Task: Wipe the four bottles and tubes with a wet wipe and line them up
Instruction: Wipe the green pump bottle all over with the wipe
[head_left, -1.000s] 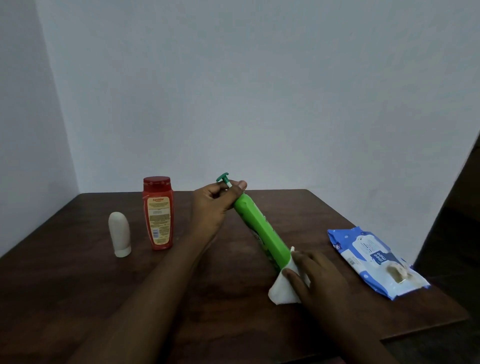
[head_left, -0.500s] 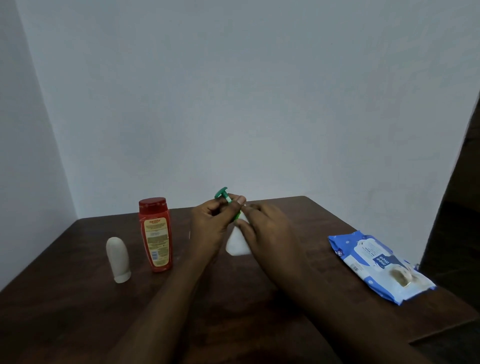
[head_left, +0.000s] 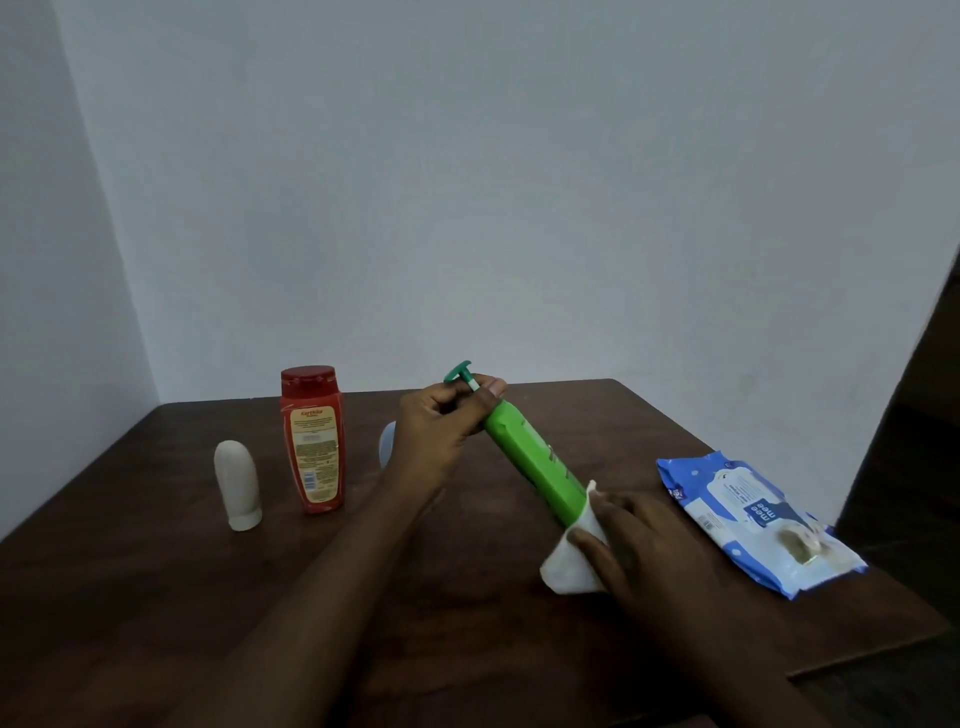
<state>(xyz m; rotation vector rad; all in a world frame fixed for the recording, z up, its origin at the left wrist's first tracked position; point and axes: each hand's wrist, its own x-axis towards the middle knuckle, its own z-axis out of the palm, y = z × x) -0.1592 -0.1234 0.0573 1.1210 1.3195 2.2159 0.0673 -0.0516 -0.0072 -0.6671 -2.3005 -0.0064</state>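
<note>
My left hand grips the pump neck of a green bottle, which is tilted with its base down to the right, above the table. Wrapped around that base is a white wet wipe, and my right hand holds it there. A red bottle stands upright at the left. Left of it stands a white tube on its cap. A pale bluish item shows partly behind my left wrist.
A blue pack of wet wipes lies at the right on the dark wooden table, near its right edge. White walls close the back and left. A dark gap lies beyond the table's right side.
Half a second ago my right hand held the wipe up near the pump. It has slid down the green bottle to its base, and more of the bottle shows again.
</note>
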